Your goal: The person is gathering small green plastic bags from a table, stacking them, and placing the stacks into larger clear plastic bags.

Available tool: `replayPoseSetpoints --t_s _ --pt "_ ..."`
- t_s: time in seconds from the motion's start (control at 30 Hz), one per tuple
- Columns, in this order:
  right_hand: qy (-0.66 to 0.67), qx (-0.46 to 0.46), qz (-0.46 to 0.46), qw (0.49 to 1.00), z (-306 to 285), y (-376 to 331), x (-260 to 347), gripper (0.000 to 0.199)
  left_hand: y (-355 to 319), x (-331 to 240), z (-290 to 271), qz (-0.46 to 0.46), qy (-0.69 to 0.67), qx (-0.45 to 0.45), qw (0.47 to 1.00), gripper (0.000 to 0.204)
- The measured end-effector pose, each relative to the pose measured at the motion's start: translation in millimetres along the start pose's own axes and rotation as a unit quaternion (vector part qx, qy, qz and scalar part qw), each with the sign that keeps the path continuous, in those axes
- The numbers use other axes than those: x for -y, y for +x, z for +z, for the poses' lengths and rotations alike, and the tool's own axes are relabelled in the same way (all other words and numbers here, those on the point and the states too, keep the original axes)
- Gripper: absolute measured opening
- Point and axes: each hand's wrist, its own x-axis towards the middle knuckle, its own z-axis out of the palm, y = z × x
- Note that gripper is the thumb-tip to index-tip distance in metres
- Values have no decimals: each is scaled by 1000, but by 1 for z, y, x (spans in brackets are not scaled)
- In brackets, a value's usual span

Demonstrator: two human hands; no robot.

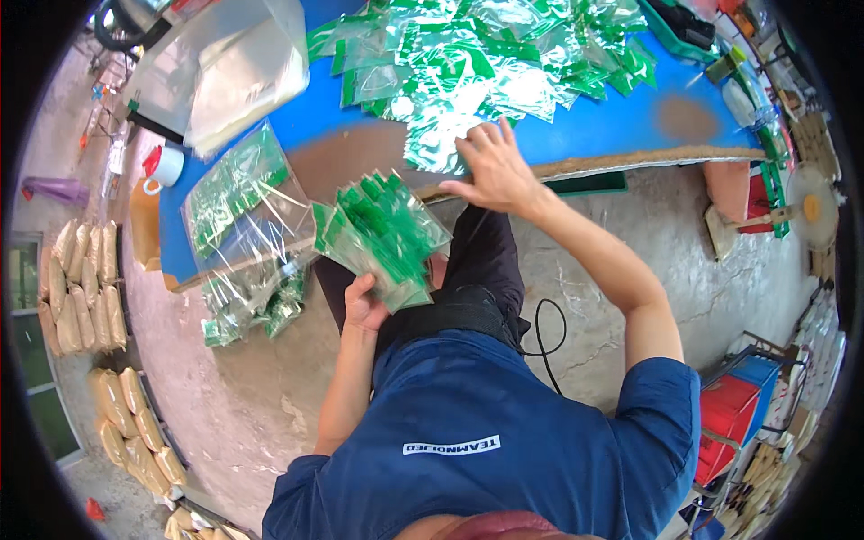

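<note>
My left hand [364, 304] grips a fanned stack of small clear bags with green tops [382, 229], held below the table's front edge. My right hand [491, 164] rests flat, fingers spread, on one clear green-printed bag [432, 144] at the near edge of the blue table [576, 135]. Behind that hand, a big loose heap of the same bags [486, 54] covers the far part of the table.
A large clear sack of filled bags [241, 193] hangs over the table's left front edge, spilling several toward the floor. A clear plastic sheet pile [238, 76] lies at the back left. Tan sacks [85, 274] line the floor at left; red and blue crates [742, 405] stand at right.
</note>
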Motion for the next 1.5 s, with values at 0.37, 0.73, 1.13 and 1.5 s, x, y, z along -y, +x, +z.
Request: replayPoseSetpoints --t_s 0.37,0.73,1.13,1.5 --pt "286 32 51 956 13 42 56 45 23 7 13 90 -10 -42 995 65" --pt "456 6 -17 890 -61 77 78 130 44 -75 130 247 413 -68 874 54" --pt "466 18 81 881 30 72 56 101 94 -114 97 283 636 29 718 122" --pt "411 4 -23 911 35 86 62 105 106 -118 87 229 477 42 848 138"
